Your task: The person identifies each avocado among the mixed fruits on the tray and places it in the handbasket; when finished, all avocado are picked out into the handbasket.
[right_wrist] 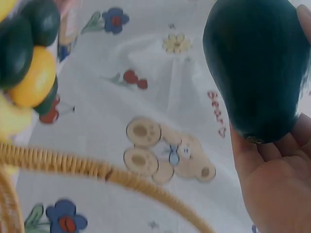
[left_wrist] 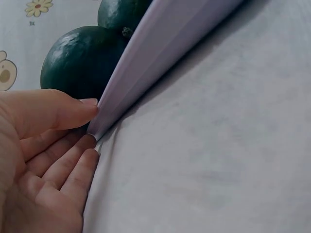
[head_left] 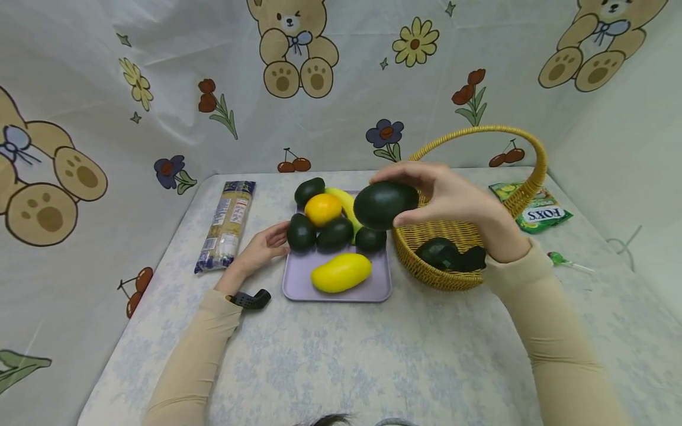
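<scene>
In the head view my right hand point(head_left: 439, 189) holds a dark green avocado point(head_left: 385, 204) above the gap between tray and basket. Its fingers curl over the top, with the thumb below. The right wrist view shows this avocado point(right_wrist: 257, 63) close up, narrow end down. At the lilac tray point(head_left: 298, 287), my left hand point(head_left: 262, 245) touches the left rim with thumb and fingertips, loosely extended, beside an avocado point(head_left: 301, 233). More avocados point(head_left: 334, 234), an orange point(head_left: 323, 210), a banana point(head_left: 343, 200) and a yellow mango point(head_left: 341, 273) lie on the tray.
A wicker basket point(head_left: 412, 260) with a tall handle point(head_left: 498, 128) stands right of the tray, with an avocado point(head_left: 437, 252) inside. Behind it lies a green FOX'S bag point(head_left: 543, 210); a lollipop point(head_left: 567, 262) lies right. A pasta packet point(head_left: 226, 225) lies on the left.
</scene>
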The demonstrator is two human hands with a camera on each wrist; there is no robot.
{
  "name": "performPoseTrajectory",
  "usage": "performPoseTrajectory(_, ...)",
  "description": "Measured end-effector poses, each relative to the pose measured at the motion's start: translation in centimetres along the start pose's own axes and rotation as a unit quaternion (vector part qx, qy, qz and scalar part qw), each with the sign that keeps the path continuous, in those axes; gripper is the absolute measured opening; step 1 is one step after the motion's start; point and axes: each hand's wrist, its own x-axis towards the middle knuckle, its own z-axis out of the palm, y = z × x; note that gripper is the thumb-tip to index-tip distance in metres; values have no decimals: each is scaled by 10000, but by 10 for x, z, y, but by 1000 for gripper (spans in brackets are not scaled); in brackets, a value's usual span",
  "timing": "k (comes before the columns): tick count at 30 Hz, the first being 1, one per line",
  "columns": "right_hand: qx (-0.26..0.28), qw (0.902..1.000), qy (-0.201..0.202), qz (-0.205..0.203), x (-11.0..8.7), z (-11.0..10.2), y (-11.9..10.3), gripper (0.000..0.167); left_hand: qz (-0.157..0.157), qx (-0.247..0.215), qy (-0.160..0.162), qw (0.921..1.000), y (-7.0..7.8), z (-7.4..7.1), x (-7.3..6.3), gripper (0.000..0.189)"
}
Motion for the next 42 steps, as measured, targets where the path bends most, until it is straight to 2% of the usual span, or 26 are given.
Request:
performPoseTrajectory(5,-135,9989,337,280,-26,-24,3,61,-78,-93,-26,9999,7,1,-2,68)
performPoseTrajectory(11,-24,9935,703,897,-63,-45,18,59,-122,-103,-87,9998,23,6,-8,68)
performPoseTrajectory(16,-144,9875,790,1353,-95,-54,46,55,-117,-61,-47,9999,10,3,-4,68)
performPoseTrajectory(20,-272,9770,572,2034,-119,-56,70,50,-104,-18,-5,9999,-1,1,-1,68)
performPoseTrajectory(22,-342,9697,376,2390,-129,-55,80,49,-76,31,-9,10000,-2,1,-1,69)
performPoseTrajectory(25,-436,9620,60,2693,-140,-51,91,51,-41,49,1,10000,-2,1,-1,69)
performPoseTrajectory(32,-51,9548,-464,2937,-150,-48,101,52,-33,35,-6,10000,0,1,-2,68)
performPoseTrajectory(39,-334,9437,-914,3161,-150,-43,109,51,-35,11,11,10000,3,2,-3,68)
performPoseTrajectory(42,-475,9445,-995,3093,-149,-41,114,52,-27,17,10,10000,4,3,-3,68)
